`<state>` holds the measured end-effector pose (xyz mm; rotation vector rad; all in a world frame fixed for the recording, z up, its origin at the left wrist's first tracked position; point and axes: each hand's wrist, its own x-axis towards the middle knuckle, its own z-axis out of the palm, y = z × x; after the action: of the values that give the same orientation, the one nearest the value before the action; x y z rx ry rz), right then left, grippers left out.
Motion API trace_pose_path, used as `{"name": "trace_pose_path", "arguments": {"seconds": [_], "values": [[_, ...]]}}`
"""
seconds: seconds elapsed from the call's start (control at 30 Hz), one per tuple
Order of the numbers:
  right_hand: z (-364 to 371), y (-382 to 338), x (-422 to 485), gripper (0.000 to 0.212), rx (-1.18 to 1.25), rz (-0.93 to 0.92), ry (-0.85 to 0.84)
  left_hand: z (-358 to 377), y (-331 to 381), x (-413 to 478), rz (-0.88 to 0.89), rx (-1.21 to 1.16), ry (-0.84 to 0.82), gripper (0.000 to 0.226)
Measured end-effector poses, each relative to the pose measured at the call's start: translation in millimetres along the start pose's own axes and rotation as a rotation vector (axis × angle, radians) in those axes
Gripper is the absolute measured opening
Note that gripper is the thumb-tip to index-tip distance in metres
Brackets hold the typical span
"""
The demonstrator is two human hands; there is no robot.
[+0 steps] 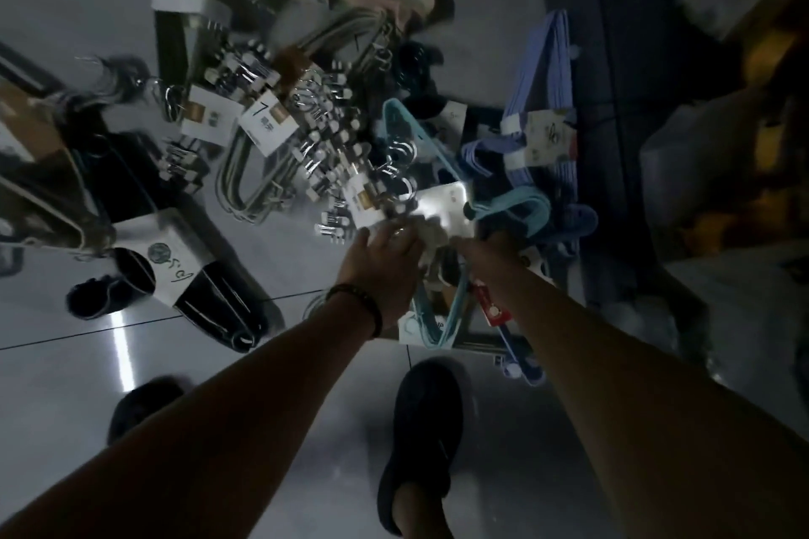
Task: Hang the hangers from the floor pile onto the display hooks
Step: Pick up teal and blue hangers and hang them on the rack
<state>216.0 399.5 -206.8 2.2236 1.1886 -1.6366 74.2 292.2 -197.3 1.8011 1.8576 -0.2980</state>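
- The pile is seen spread wide over the tiled floor — bundles of hangers with card labels, many of them, so most of the job looks undone.
- No display hooks are shown in this view; nothing can be counted as hung.
- Both hands are reached down to the near edge of the pile. The left hand is laid over a clutter of metal clips beside a white card, fingers curled; whether anything is actually gripped cannot be told through the blur.
- The right hand is half hidden among teal hangers — it appears closed on that bundle, though the grip itself is not clearly shown.
- Blue hangers lie further back, black ones to the left, untouched.
- Judged stage: the pick-up is only being started; lifting and hanging are yet to be done.
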Motion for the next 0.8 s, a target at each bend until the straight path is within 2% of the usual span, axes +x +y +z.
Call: {"name": "trace_pose_path", "arguments": {"seconds": [0.1,0.17,0.23,0.3,0.33,0.4,0.47,0.5,0.57,0.63,0.67,0.73,0.8], "values": [[-0.4,-6.7,-23.8,0.074,-0.034,-0.169,-0.086,14.5,-13.1,-23.0,-0.287,-0.13,-0.055,0.058],[2.5,-5.5,-40.3,0.067,-0.087,-0.316,-0.123,15.3,-29.8,-36.5,-0.539,-0.266,-0.21,0.056],[8.1,-8.5,-56.1,0.053,-0.064,-0.439,-0.071,8.8,-35.7,-39.9,-0.588,-0.504,-0.273,0.053],[14.0,-10.0,-66.0,0.048,0.049,-0.441,-0.011,-10.6,-19.2,-39.3,-0.458,-0.975,-0.194,0.051],[14.4,-12.7,-72.9,0.047,0.123,-0.399,-0.026,-21.5,-8.6,-37.6,-0.437,-1.292,-0.152,0.059],[12.9,-10.0,-80.0,0.041,0.303,-0.265,-0.117,-40.3,6.5,-34.3,-0.531,-1.772,-0.142,0.075],[2.8,-3.9,-89.1,0.017,0.398,-0.237,-0.224,-47.5,8.7,-30.5,-0.597,-2.071,-0.18,0.069],[-3.9,0.4,-90.9,0.013,0.36,-0.307,-0.25,-52.9,8.5,-30.0,-0.657,-2.144,-0.187,0.065],[-23.0,2.5,-93.2,0.015,0.349,-0.309,-0.332,-54.4,9.2,-25.5,-0.653,-2.185,-0.108,0.061],[-46.5,4.4,-85.6,0.031,0.314,-0.311,-0.332,-53.2,12.2,-22.1,-0.655,-2.111,0.01,0.058],[-58.1,6.4,-80.3,0.028,0.274,-0.29,-0.336,-51.6,10.8,-20.6,-0.668,-2.074,0.071,0.054],[-77.6,19.3,-60.6,0.018,0.127,-0.226,-0.148,-48.1,3.4,-20.8,-0.733,-1.972,0.197,0.047],[-91.0,41.7,-31.1,0.01,-0.138,-0.252,0.211,-37.8,-10.2,-22.7,-0.759,-1.843,0.251,0.043]]}}
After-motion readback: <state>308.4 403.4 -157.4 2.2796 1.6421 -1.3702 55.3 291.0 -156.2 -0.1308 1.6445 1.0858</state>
